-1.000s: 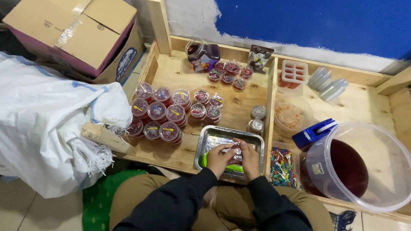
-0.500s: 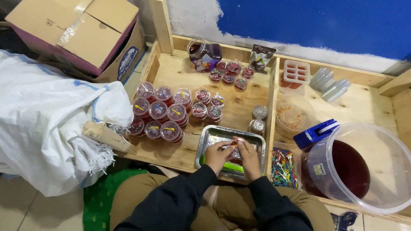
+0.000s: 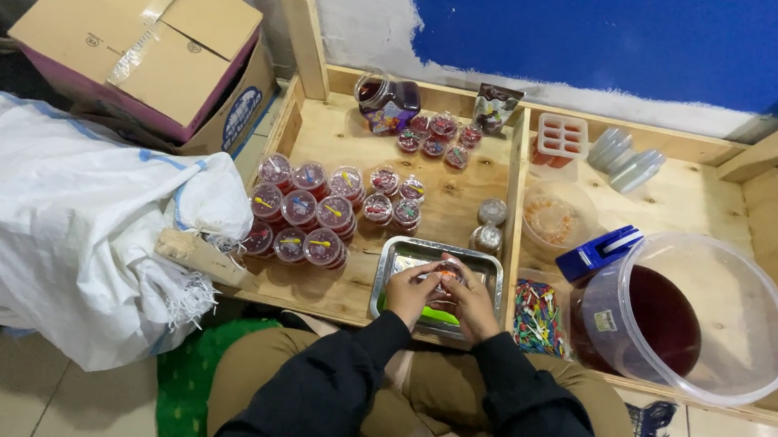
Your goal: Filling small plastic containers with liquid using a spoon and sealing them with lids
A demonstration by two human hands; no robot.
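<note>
Here both hands [image 3: 443, 295] cup a small cup [image 3: 446, 273] over the tray [image 3: 400, 250].

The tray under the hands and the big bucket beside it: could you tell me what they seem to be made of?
The tray looks like bare metal, probably steel or aluminium: silvery grey with a dull sheen. The bucket looks like clear plastic: the dark red liquid and the wood show through its thin, glossy wall.

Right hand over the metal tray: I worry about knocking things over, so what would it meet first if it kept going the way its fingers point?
The right hand points up-left, so probably the small clear lidded cup it already touches, then the left hand.
</note>
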